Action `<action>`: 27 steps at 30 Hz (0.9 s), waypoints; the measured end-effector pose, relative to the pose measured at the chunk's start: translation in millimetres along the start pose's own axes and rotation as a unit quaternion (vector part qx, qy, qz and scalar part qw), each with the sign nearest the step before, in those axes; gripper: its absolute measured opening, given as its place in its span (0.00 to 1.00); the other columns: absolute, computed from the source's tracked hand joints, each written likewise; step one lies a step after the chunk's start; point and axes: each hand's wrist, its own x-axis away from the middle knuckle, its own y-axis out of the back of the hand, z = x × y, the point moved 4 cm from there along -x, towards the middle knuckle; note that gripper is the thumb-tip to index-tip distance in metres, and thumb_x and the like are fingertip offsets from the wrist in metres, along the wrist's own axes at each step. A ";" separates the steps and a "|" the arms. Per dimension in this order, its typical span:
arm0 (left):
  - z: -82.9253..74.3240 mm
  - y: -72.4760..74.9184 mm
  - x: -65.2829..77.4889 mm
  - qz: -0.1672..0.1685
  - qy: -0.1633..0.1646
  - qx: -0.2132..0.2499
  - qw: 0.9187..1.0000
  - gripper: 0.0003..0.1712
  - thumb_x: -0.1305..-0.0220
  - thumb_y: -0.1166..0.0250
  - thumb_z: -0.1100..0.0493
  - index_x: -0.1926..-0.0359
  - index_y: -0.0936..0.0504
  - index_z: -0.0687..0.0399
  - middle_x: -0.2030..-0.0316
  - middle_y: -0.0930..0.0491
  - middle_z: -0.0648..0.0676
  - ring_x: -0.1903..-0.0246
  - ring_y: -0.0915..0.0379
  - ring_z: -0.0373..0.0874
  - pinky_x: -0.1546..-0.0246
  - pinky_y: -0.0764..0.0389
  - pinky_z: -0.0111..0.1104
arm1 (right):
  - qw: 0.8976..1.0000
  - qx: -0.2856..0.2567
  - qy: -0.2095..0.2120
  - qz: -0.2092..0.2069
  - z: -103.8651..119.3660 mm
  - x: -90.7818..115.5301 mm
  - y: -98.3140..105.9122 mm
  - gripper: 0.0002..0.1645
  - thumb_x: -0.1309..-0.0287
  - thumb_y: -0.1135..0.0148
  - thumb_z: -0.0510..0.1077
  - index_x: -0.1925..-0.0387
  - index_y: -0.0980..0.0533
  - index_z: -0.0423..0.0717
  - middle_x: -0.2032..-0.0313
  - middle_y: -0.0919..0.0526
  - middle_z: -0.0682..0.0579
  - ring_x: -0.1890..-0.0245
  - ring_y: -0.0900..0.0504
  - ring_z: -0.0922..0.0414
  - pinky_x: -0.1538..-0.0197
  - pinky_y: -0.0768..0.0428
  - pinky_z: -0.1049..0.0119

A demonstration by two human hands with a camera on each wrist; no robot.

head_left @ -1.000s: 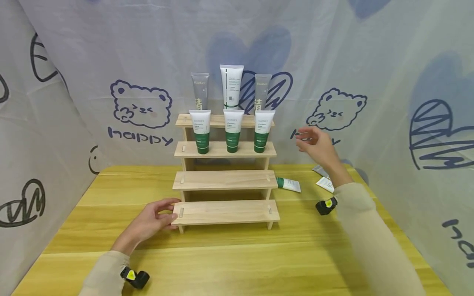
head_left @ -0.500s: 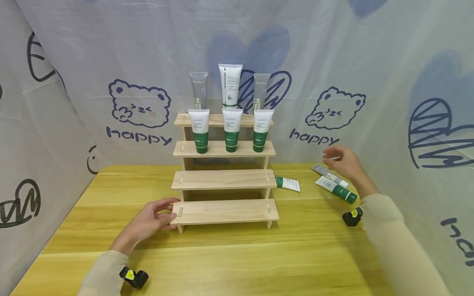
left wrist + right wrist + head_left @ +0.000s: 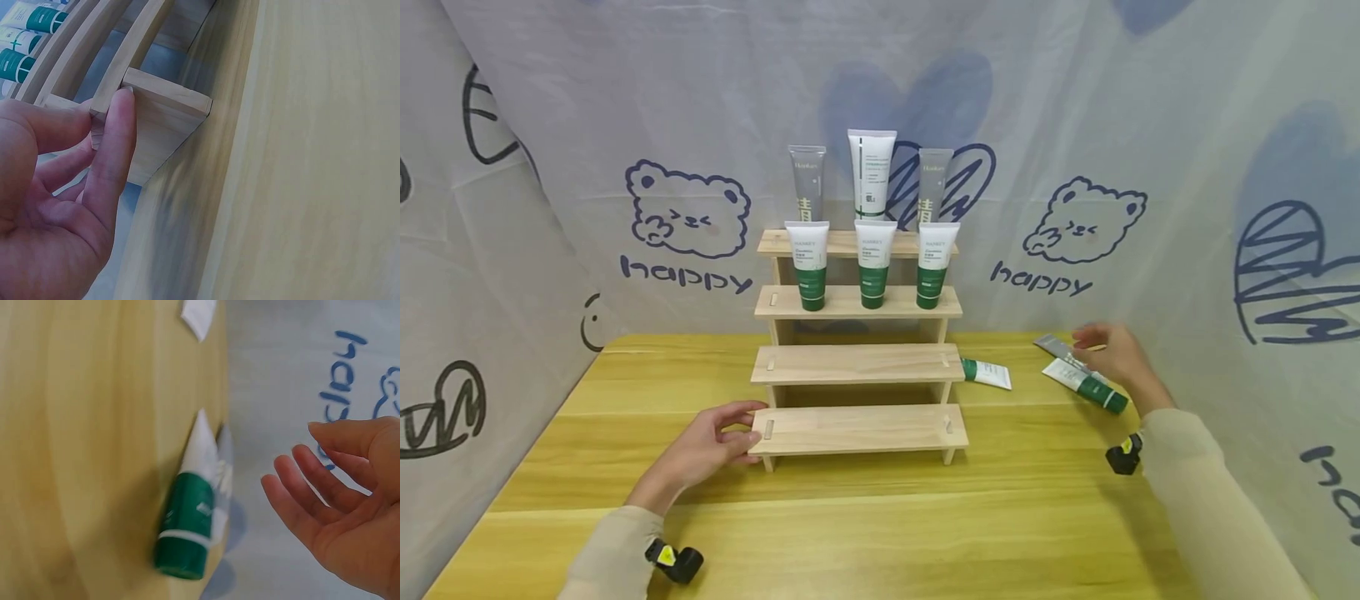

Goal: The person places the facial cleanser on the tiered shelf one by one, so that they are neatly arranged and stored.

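Note:
My left hand (image 3: 706, 446) pinches the left end of the lowest step of a four-tier wooden display rack (image 3: 857, 429); the left wrist view shows thumb and fingers around the board's corner (image 3: 109, 94). At the right my right hand (image 3: 1116, 360) hovers over two lying squeeze tubes, its fingers loosely bent and holding nothing. One is a white-and-green tube (image 3: 187, 519); behind it lies a grey tube (image 3: 1054, 345), partly hidden. On the second tier from the top stand white-and-green tubes, the middle one (image 3: 873, 265) among them. A larger white tube (image 3: 871, 173) stands between two grey tubes on top.
Another white-and-green tube (image 3: 988, 372) lies just right of the rack, its cap end hidden behind it. A patterned curtain (image 3: 1075, 100) hangs at the back and along both sides of the yellow wooden table (image 3: 880, 533).
My right hand has moved right and down from beside the rack's upper tiers to over the lying tubes. The left hand keeps its hold on the rack; the standing tubes stay put.

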 end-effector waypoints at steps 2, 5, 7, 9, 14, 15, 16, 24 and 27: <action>0.3 0.3 -0.2 -0.001 0.003 -0.001 1.000 0.33 0.26 0.41 0.69 0.24 0.40 0.69 0.38 0.31 0.72 0.52 0.17 0.45 0.51 0.09 0.35 | 1.000 0.014 -0.003 -0.002 -8.8 0.9 -0.7 0.22 0.35 0.35 0.36 0.44 0.24 0.25 0.49 0.17 0.26 0.52 0.16 0.40 0.62 0.15 0.73; 0.5 0.9 -0.5 0.000 0.005 -0.001 1.000 0.33 0.26 0.41 0.69 0.24 0.40 0.69 0.39 0.31 0.72 0.51 0.17 0.46 0.51 0.09 0.36 | 0.999 0.035 -0.014 -0.009 -21.8 2.3 -0.7 0.22 0.36 0.35 0.36 0.45 0.24 0.24 0.49 0.17 0.25 0.51 0.18 0.36 0.55 0.13 0.61; 0.9 1.4 -0.8 0.000 0.005 -0.002 1.000 0.33 0.26 0.41 0.69 0.24 0.40 0.69 0.38 0.32 0.72 0.51 0.17 0.47 0.51 0.09 0.36 | 0.999 0.042 -0.029 -0.012 -29.8 4.0 0.3 0.23 0.36 0.35 0.37 0.45 0.24 0.24 0.49 0.18 0.25 0.49 0.19 0.33 0.47 0.15 0.49; 1.3 1.7 -1.1 0.000 0.006 -0.001 1.000 0.34 0.26 0.41 0.69 0.24 0.40 0.69 0.38 0.32 0.72 0.51 0.17 0.47 0.51 0.08 0.36 | 0.998 0.049 -0.044 -0.015 -37.1 6.2 1.7 0.23 0.35 0.35 0.38 0.44 0.24 0.24 0.48 0.18 0.25 0.48 0.21 0.32 0.42 0.19 0.40; 1.5 2.0 -1.4 0.000 0.006 -0.003 1.000 0.34 0.26 0.41 0.69 0.24 0.40 0.69 0.39 0.32 0.72 0.52 0.17 0.47 0.51 0.08 0.36 | 0.996 0.070 -0.049 -0.012 -52.7 11.8 5.0 0.22 0.37 0.34 0.36 0.48 0.23 0.22 0.54 0.17 0.26 0.54 0.19 0.35 0.49 0.17 0.45; 1.5 2.0 -1.4 0.000 0.006 -0.004 1.000 0.34 0.26 0.41 0.69 0.24 0.40 0.69 0.39 0.32 0.72 0.52 0.17 0.47 0.51 0.08 0.36 | 0.996 0.074 -0.049 -0.011 -55.6 12.8 5.3 0.21 0.38 0.33 0.36 0.49 0.22 0.22 0.55 0.17 0.26 0.55 0.18 0.36 0.51 0.16 0.49; 1.4 1.9 -1.4 0.001 0.006 -0.003 1.000 0.33 0.26 0.41 0.69 0.24 0.40 0.69 0.39 0.32 0.72 0.52 0.17 0.47 0.51 0.08 0.36 | 0.996 0.079 -0.048 -0.009 -58.7 13.7 5.3 0.20 0.38 0.33 0.36 0.51 0.22 0.22 0.56 0.16 0.26 0.56 0.18 0.37 0.53 0.16 0.52; 0.5 1.0 -1.5 0.004 0.004 -0.004 1.000 0.33 0.26 0.41 0.69 0.24 0.40 0.69 0.40 0.31 0.72 0.51 0.17 0.47 0.51 0.08 0.36 | 0.993 0.097 -0.069 0.018 -71.1 19.2 2.1 0.20 0.38 0.29 0.39 0.52 0.20 0.24 0.55 0.16 0.28 0.58 0.18 0.40 0.55 0.14 0.53; 0.2 1.0 -1.3 0.001 0.005 -0.008 1.000 0.33 0.26 0.41 0.69 0.24 0.40 0.68 0.40 0.31 0.72 0.52 0.17 0.47 0.51 0.08 0.36 | 0.992 0.097 -0.075 0.041 -71.3 18.5 1.8 0.24 0.40 0.27 0.41 0.50 0.20 0.24 0.55 0.16 0.29 0.58 0.18 0.42 0.55 0.14 0.54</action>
